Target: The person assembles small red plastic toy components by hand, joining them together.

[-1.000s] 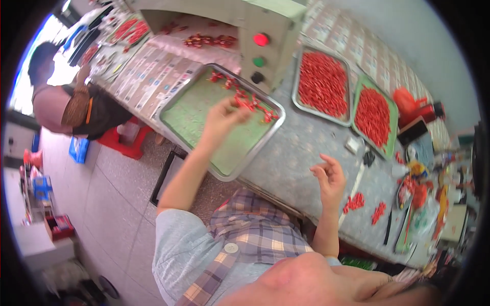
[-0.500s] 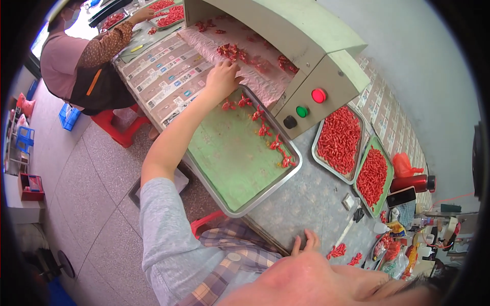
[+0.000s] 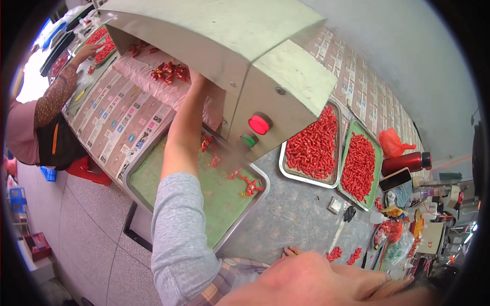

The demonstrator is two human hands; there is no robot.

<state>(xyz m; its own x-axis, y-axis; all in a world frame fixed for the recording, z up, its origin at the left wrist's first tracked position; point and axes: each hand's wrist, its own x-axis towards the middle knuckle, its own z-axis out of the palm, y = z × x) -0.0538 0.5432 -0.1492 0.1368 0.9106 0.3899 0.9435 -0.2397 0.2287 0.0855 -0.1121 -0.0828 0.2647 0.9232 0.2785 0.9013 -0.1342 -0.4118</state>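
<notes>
**Your left hand (image 3: 197, 79) is in the machine (image 3: 285, 84), your right hand (image 3: 292, 252) by the table edge**

Your hands are well apart. The left reaches under the machine's hood, which hides its fingers, so I cannot tell whether they are closed on anything. Of the right, only some fingers show, in front of the machine; whether they hold something, I cannot tell either.

Just beside your left hand, inside the machine, a loose heap of red pieces (image 3: 168, 72) lies on pink cloth (image 3: 148, 76), with a smaller group (image 3: 139, 48) farther in.

Under your left arm, in front of the machine, sits a green-lined tray (image 3: 259, 179) with at least four red pieces strung along its machine-side edge. To the machine's right, a metal tray (image 3: 310, 182) is packed with red pieces, and a green tray (image 3: 376, 171) beyond it is also well filled.

The hood's lower edge crosses close over your left wrist. A stretch of grey tabletop (image 3: 301, 217) gives room between the green-lined tray and the two filled ones.

Counting up: three trays around the machine, two coloured buttons (image 3: 260, 123) on its face, and, right of it, two small red clusters (image 3: 334, 253), one bottle (image 3: 403, 162) and one phone (image 3: 395, 179).
</notes>
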